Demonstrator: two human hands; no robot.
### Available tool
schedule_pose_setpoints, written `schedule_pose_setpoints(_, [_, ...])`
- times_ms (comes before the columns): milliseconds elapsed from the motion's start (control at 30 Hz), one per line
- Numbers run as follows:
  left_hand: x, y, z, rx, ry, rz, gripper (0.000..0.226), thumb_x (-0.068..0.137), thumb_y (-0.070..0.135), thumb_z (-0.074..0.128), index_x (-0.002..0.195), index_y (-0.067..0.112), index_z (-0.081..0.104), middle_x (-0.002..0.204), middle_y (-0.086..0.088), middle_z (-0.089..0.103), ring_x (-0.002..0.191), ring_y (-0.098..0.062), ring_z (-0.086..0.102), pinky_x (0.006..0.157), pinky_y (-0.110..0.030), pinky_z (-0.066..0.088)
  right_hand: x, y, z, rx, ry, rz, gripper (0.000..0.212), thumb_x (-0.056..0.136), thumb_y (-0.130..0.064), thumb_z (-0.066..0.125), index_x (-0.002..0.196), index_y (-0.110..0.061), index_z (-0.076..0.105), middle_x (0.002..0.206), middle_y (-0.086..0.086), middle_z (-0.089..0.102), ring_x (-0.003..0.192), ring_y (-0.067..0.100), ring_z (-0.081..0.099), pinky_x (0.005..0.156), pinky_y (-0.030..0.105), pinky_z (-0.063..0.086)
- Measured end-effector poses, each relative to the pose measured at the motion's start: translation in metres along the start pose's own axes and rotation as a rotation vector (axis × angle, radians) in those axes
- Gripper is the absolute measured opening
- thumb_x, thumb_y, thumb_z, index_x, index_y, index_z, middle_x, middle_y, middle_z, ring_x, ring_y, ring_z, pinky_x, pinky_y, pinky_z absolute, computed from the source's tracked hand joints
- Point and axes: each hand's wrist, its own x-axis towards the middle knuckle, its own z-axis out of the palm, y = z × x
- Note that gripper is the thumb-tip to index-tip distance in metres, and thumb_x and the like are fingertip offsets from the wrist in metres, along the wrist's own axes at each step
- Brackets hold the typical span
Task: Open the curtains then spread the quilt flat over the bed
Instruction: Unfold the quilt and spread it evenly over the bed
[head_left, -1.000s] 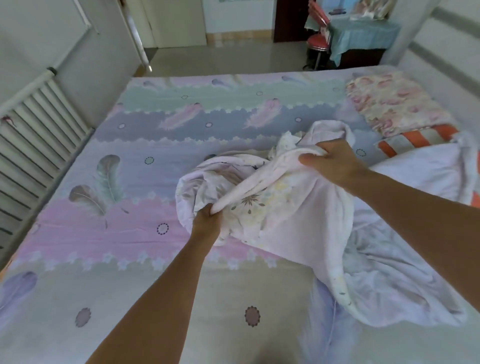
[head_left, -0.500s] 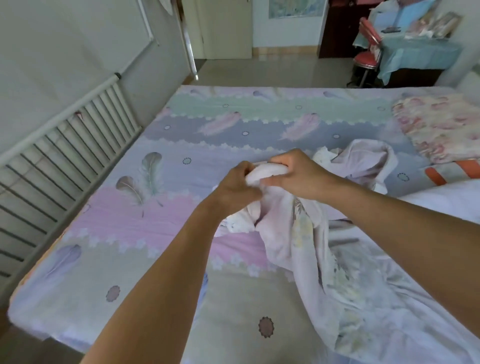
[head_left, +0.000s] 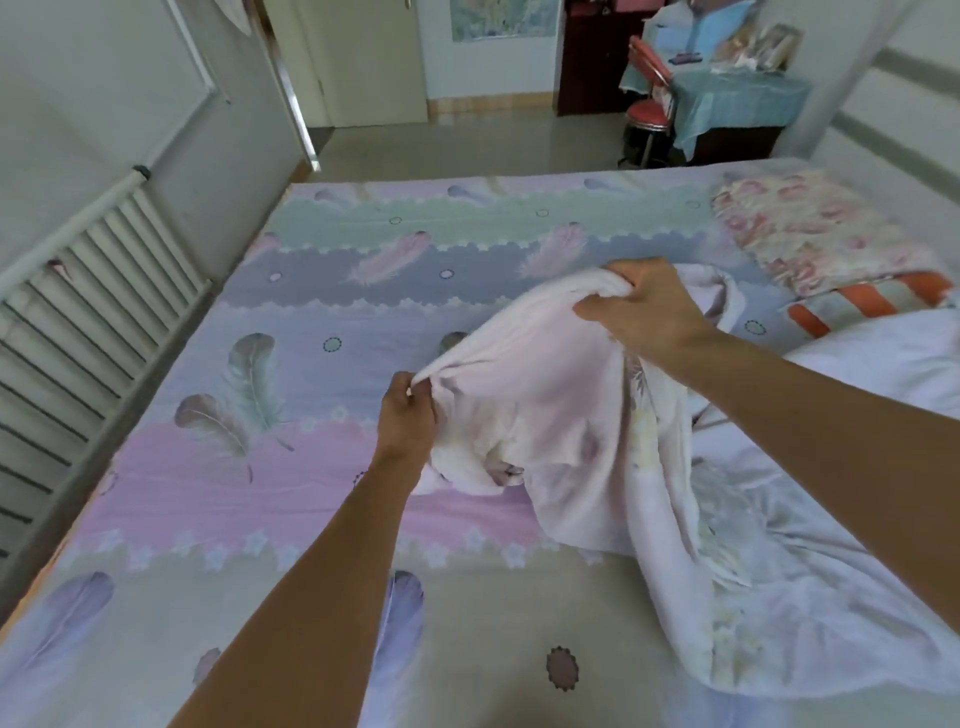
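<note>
Quilt (head_left: 597, 415) lies bunched on the bed's (head_left: 260, 597) right half, one edge lifted between the pinching left hand (head_left: 408, 415) and clenched right hand (head_left: 641, 309); spreading barely begun, curtains out of view.

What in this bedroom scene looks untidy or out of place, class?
The quilt is bunched on the bed's right side, not spread flat; the left hand and right hand hold its edge up. Nothing looks spilled or damaged.
</note>
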Motion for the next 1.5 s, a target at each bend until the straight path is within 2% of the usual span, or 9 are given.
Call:
schedule_pose_setpoints(100, [0.021,0.037,-0.040,0.091,-0.088,0.224,0.017,0.098,0.016,0.044,0.083,0.011,0.051,0.064,0.001,0.041,0.055,-0.009,0.037,0.048,-0.014,0.033,0.000,0.008,0.020,-0.329,0.101,0.125,0.026,0.078,-0.019,0.069,0.102,-0.014,0.062,0.091,0.004,0.065,0.087,0.025,0.062,0.076,0.035,0.049])
schedule_pose_setpoints(267, [0.033,0.094,-0.082,0.160,-0.509,0.449,0.019,0.094,0.022,0.060,0.083,0.008,0.064,0.068,0.000,0.052,0.061,-0.009,0.044,0.058,-0.022,0.035,-0.025,-0.028,0.103,-0.308,-0.290,-0.046,0.096,0.060,-0.038,0.085,0.141,-0.030,0.034,0.138,-0.001,0.046,0.128,0.020,0.042,0.106,0.043,0.035])
schedule_pose_setpoints(433, [0.041,0.088,-0.110,0.186,-0.708,0.418,0.019,0.072,0.030,0.083,0.077,0.024,0.066,0.067,0.016,0.060,0.063,-0.003,0.054,0.058,-0.017,0.042,-0.029,-0.056,0.136,-0.058,-0.166,-0.187,0.004,0.079,0.003,0.064,0.081,-0.001,0.064,0.071,0.004,0.058,0.062,0.008,0.047,0.057,0.022,0.038])
schedule_pose_setpoints(533, [0.049,0.056,-0.112,0.371,-0.590,0.419,0.020,0.073,0.023,0.080,0.090,0.020,0.069,0.080,0.005,0.067,0.072,-0.011,0.059,0.060,-0.023,0.044,-0.030,-0.066,0.131,-0.084,-0.096,-0.227,0.033,0.073,0.015,0.050,0.060,-0.015,0.049,0.058,-0.001,0.048,0.058,0.009,0.042,0.052,0.020,0.033])
schedule_pose_setpoints(667, [0.053,0.009,-0.107,0.430,-0.252,0.273,0.022,0.082,0.023,0.066,0.102,0.013,0.067,0.095,-0.009,0.071,0.089,-0.030,0.067,0.077,-0.037,0.056,-0.035,-0.090,0.125,-0.014,-0.025,-0.252,0.012,0.074,0.013,0.049,0.068,0.005,0.054,0.063,0.007,0.047,0.059,0.007,0.040,0.051,0.020,0.033])
schedule_pose_setpoints(833, [0.058,-0.031,-0.119,0.475,-0.079,0.042,0.007,0.083,0.023,0.062,0.080,0.017,0.063,0.076,-0.008,0.062,0.081,-0.035,0.063,0.064,-0.031,0.043,-0.042,-0.101,0.096,0.211,0.191,-0.221,0.010,0.082,0.007,0.056,0.078,0.016,0.057,0.069,0.007,0.047,0.060,0.007,0.040,0.052,0.020,0.033])
schedule_pose_setpoints(1033, [0.062,-0.023,-0.135,-0.215,-0.078,-0.097,0.027,0.095,0.010,0.048,0.076,0.026,0.059,0.073,0.003,0.054,0.068,-0.018,0.048,0.061,-0.028,0.041,-0.046,-0.076,0.065,0.278,0.370,-0.092,0.021,0.085,-0.006,0.060,0.085,0.015,0.055,0.075,0.009,0.046,0.070,0.015,0.040,0.061,0.027,0.033])
schedule_pose_setpoints(1200, [0.072,0.028,-0.151,-0.246,0.031,0.249,0.033,0.093,0.005,0.047,0.073,0.031,0.053,0.074,0.007,0.055,0.067,-0.006,0.048,0.057,-0.007,0.041,-0.053,-0.059,0.055,0.213,0.439,0.007,0.034,0.083,-0.021,0.067,0.091,0.011,0.060,0.081,0.027,0.060,0.073,0.015,0.049,0.062,0.036,0.045])
schedule_pose_setpoints(1500, [0.119,0.073,-0.208,-0.115,-0.128,0.653,0.008,0.080,0.016,0.057,0.077,0.009,0.056,0.077,-0.005,0.041,0.069,-0.012,0.032,0.052,-0.020,0.030,-0.057,-0.066,0.095,-0.140,0.500,0.214,0.035,0.075,-0.041,0.064,0.086,-0.009,0.064,0.078,0.003,0.065,0.075,0.018,0.059,0.073,0.037,0.049])
